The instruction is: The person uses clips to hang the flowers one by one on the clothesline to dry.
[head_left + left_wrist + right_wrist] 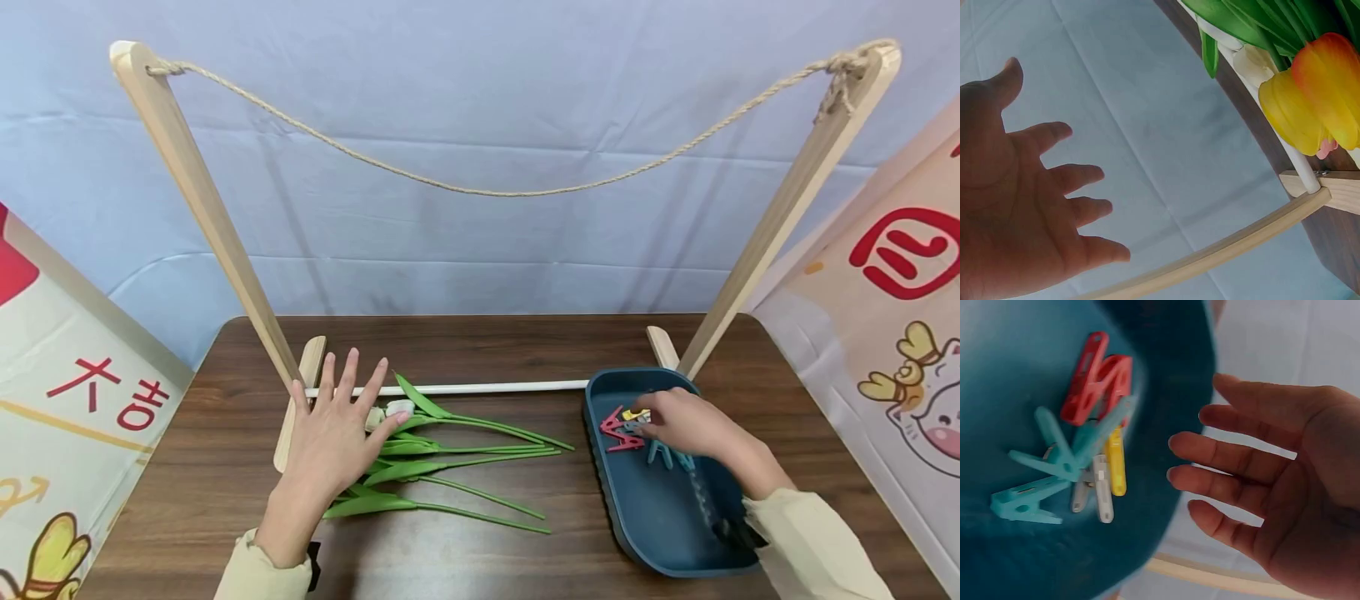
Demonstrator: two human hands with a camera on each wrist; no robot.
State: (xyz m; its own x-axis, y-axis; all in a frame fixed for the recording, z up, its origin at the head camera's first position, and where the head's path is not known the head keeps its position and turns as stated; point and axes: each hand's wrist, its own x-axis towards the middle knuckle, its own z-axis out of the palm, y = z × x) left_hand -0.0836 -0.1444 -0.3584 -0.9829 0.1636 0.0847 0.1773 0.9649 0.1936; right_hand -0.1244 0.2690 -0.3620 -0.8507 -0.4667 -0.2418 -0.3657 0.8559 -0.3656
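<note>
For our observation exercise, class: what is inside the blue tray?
Inside the blue tray lie red, teal, yellow and grey clothespins, overlapping. In the head view, the right hand hides part of the floor; what lies there cannot be told.

Probably a staged corner, its wider room hidden: a creased pale-blue cloth backdrop (480,250), cream cartoon-printed side panels (75,433) with red characters (92,374), a dark-brown wood-grain table (450,558).

Before me, smooth plastic pegs (1102,440) lie in a matt plastic tray (675,517) at lower right. Rough twine (510,194) joins smooth wooden posts (207,208) across the top.
</note>
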